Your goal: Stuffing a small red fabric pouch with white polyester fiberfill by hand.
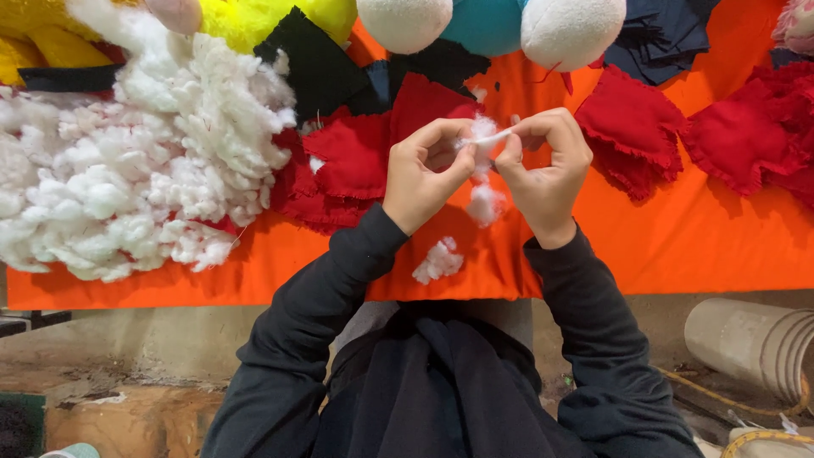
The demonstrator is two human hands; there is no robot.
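Observation:
My left hand [421,175] and my right hand [547,170] meet over the orange cloth [678,246]. Both pinch one small tuft of white stuffing [485,136] between thumbs and fingers. A strand of it stretches between the two hands. Another loose bit of white stuffing [486,204] hangs just below the hands. A further clump [438,261] lies on the orange cloth near my wrists. Red fabric pieces [356,157] lie right behind my left hand.
A large heap of white stuffing [127,178] fills the left side. Red stuffed fabric shapes [632,127] and more at the right [746,136] rest on the cloth. Black fabric scraps [318,59] and plush toys, yellow [280,17] and teal-white [492,25], line the far edge. A ribbed grey pipe [750,343] lies lower right.

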